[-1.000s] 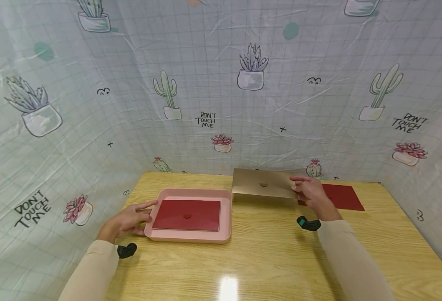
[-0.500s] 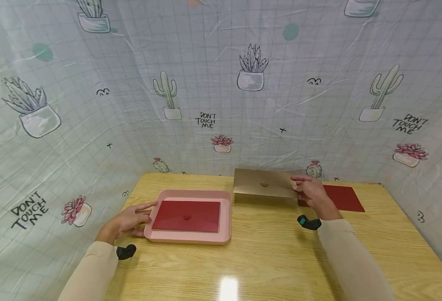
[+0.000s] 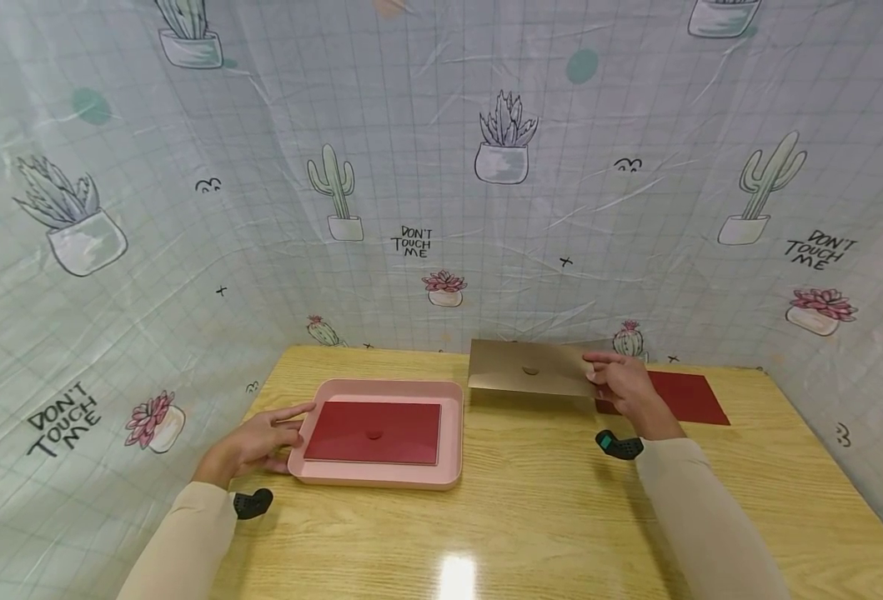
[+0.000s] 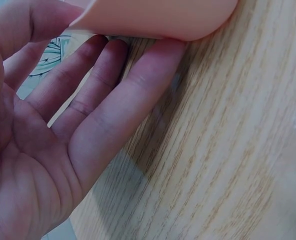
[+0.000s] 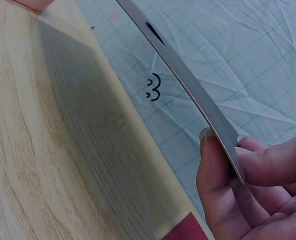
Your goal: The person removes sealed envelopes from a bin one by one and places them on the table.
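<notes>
The right hand [image 3: 624, 385] pinches the right edge of a gold card [image 3: 512, 365], thumb on one side, fingers on the other, holding it off the table [image 3: 531, 483] beyond the tray's right side. The left hand [image 3: 257, 439] has its fingers loosely extended, tips touching the left side of a pink tray [image 3: 451, 433]; how firmly they press cannot be told. Inside the tray lies a red card [image 3: 403, 423]; a second red card [image 3: 689, 398] lies at the right, partly behind the right hand.

Handling the gold card, tray steadied, seems the step in hand; the next move calls for a secure pinch and a level card. Anything beneath the tray's card is hidden.
</notes>
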### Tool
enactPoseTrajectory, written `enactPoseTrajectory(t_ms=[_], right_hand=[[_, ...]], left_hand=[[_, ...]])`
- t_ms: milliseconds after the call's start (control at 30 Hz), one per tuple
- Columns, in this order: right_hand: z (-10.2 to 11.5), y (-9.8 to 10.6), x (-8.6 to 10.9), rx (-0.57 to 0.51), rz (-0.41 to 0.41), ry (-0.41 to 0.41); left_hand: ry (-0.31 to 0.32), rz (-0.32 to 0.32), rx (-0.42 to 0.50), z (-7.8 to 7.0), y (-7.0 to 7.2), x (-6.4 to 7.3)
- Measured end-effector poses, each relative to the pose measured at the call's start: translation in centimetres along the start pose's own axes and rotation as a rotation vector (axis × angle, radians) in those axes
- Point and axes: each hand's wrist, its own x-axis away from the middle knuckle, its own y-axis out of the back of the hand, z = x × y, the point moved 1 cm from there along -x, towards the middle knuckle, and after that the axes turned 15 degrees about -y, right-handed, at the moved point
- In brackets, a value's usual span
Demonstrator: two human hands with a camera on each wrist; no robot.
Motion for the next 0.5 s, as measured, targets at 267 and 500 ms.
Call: enactPoseTrajectory(t_ms=[267, 500], right_hand=[[-0.15, 0.05, -0.16, 0.009, -0.012, -0.004], [-0.10, 0.07, -0.01, 0.014, -0.016, -0.001]], left_hand=[[-0.005, -0.016, -0.003, -0.05, -0.21, 0.08], [0.013, -0.030, -0.013, -0.16, -0.13, -0.08]])
